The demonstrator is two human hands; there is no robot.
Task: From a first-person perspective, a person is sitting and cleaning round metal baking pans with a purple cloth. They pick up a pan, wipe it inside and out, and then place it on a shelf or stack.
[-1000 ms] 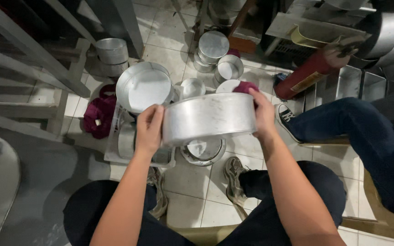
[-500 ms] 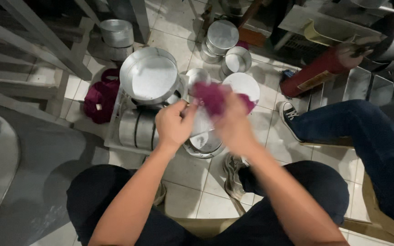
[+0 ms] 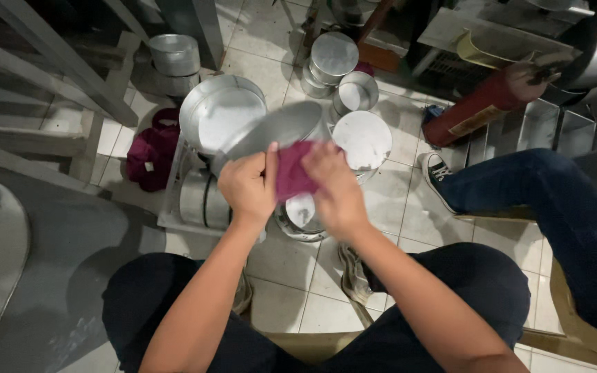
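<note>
Magenta cloth (image 3: pixel 293 174), bunched, sits pressed by the right hand (image 3: pixel 333 190) against a round shiny aluminium pan (image 3: pixel 279 130); the left hand (image 3: pixel 247 188) grips the pan's rim, tilting it over the knees, seemingly to steady it for wiping. Similar round metal tins (image 3: pixel 333 56) stand on the tiled floor (image 3: pixel 291 276) beyond, beside a red cylinder (image 3: pixel 475 109).

Both bare forearms forward, left hand (image 3: pixel 248 188) and right hand (image 3: pixel 336 188) close together, each grip seemingly closed.

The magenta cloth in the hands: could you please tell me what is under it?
The magenta cloth lies against a tilted round metal pan, pressed by the right hand; the left hand grips the pan's rim. The pan's covered part is hidden.
</note>
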